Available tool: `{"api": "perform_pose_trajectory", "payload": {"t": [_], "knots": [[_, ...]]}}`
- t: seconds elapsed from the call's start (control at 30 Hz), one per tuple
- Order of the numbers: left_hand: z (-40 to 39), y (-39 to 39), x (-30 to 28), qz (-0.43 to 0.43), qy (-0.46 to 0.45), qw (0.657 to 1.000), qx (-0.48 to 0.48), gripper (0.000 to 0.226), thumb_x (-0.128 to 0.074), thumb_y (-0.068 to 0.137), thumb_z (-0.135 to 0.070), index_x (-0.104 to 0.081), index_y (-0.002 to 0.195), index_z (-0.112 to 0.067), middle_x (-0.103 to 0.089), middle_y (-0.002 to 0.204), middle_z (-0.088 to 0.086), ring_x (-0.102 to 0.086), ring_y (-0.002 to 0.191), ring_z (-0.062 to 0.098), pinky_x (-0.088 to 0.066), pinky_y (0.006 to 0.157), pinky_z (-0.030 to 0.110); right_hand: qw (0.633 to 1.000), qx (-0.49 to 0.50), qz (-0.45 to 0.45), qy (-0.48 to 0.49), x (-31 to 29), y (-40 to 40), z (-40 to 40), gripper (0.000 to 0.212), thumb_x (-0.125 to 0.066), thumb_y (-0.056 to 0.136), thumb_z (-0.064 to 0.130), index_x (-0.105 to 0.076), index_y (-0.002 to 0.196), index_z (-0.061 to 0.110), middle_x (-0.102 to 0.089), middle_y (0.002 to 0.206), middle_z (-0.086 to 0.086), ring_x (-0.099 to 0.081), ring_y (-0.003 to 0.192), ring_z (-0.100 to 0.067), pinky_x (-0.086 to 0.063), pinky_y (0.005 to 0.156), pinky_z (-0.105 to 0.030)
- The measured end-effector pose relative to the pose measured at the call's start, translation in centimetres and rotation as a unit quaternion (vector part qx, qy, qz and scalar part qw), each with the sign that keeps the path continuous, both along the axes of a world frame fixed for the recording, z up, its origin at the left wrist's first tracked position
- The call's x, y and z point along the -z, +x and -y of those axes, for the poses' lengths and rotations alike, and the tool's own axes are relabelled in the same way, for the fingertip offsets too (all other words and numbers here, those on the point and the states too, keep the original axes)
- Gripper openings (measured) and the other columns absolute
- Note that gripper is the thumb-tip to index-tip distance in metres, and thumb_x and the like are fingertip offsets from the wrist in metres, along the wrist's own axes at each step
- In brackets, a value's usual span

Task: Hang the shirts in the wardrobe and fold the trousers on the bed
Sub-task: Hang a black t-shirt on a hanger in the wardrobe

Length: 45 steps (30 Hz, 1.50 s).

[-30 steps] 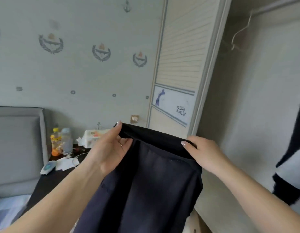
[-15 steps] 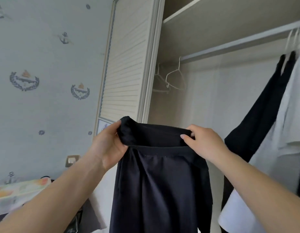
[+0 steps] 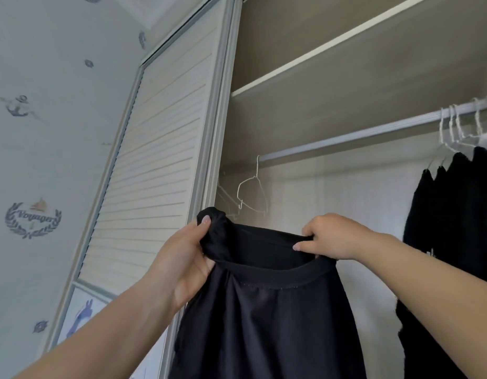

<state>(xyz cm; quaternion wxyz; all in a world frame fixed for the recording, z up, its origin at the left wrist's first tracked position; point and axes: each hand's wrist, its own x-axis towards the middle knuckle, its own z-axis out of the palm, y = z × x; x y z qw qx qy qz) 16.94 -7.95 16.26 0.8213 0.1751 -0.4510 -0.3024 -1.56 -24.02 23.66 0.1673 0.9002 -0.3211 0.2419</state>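
- Head view, centre of the frame: black garment [image 3: 267,310] held up by its neckband or waistband in front of the open wardrobe [image 3: 346,64]; which of the two it is I cannot tell, though the rounded band looks like a shirt collar; its body hangs down to the bottom edge.
- Left hand [image 3: 187,258], centre left: fingers and thumb curled round a bunched corner of the band, gripping it firmly; right hand [image 3: 332,236], centre right: fingers folded over the band's top edge, pinching it; the band is stretched between the two.
- Upper middle: empty wire hanger [image 3: 250,192] on the rail [image 3: 360,135], just above and behind the garment, not touching it; another bare hanger seems to sit to its left, partly hidden.
- Right edge: dark clothes [image 3: 452,228] already hanging on white hangers; so some hanging looks done.
- Progress, as a judgement: this piece is not yet on a hanger; trousers and bed are out of view, so the folding cannot be assessed.
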Motion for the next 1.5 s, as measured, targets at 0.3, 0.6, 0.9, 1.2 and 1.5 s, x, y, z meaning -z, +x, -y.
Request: {"api": "perform_pose_trajectory", "payload": {"t": [0.3,0.6,0.9,1.2,1.5], "knots": [[5.9,8.6,-4.4,0.096,0.009,0.995,-0.019,0.026,-0.049,0.096,-0.010,-0.072,0.083,-0.009,-0.068,0.076,0.008,-0.064,0.063,0.015,-0.054,0.056,0.025,0.991,-0.030,0.127,0.030,-7.1,13.2,4.7,0.030,-0.054,0.092,0.041,-0.063,0.103,0.014,-0.071,0.089,-0.004,-0.069,0.082,-0.024,-0.053,0.075,-0.032],[7.7,12.6,-5.6,0.161,-0.005,0.987,0.014,0.021,-0.052,0.094,-0.013,-0.071,0.085,-0.009,-0.061,0.068,0.007,-0.060,0.055,0.015,-0.049,0.047,0.024,0.931,-0.121,0.330,0.098,-11.0,24.0,11.0,0.076,-0.055,0.092,0.043,-0.016,0.152,0.017,-0.039,0.149,-0.006,-0.042,0.133,-0.028,-0.039,0.103,-0.034],[8.2,13.8,-5.5,0.189,-0.037,0.980,0.041,0.022,-0.059,0.080,-0.013,-0.075,0.092,-0.004,-0.067,0.080,0.014,-0.066,0.064,0.020,-0.057,0.058,0.025,0.902,-0.115,0.402,0.110,-11.7,28.4,14.6,0.061,-0.049,0.090,0.023,-0.029,0.146,0.009,-0.052,0.136,-0.012,-0.057,0.115,-0.029,-0.045,0.097,-0.034],[8.0,13.4,-5.4,0.183,-0.041,0.982,0.034,0.017,-0.058,0.080,-0.012,-0.073,0.084,-0.004,-0.064,0.069,0.010,-0.063,0.055,0.016,-0.052,0.049,0.022,0.868,-0.057,0.480,0.117,-12.7,28.6,15.7,0.039,-0.039,0.101,0.026,-0.060,0.116,-0.003,-0.062,0.119,-0.021,-0.058,0.110,-0.037,-0.045,0.086,-0.034],[8.0,13.6,-5.4,0.193,-0.012,0.981,0.012,0.020,-0.052,0.093,-0.008,-0.070,0.100,-0.001,-0.066,0.074,0.011,-0.064,0.058,0.017,-0.053,0.051,0.023,0.832,-0.094,0.546,0.036,-11.4,25.3,13.8,0.042,-0.028,0.103,0.030,-0.060,0.111,0.006,-0.064,0.109,-0.020,-0.061,0.098,-0.041,-0.050,0.086,-0.048]]}}
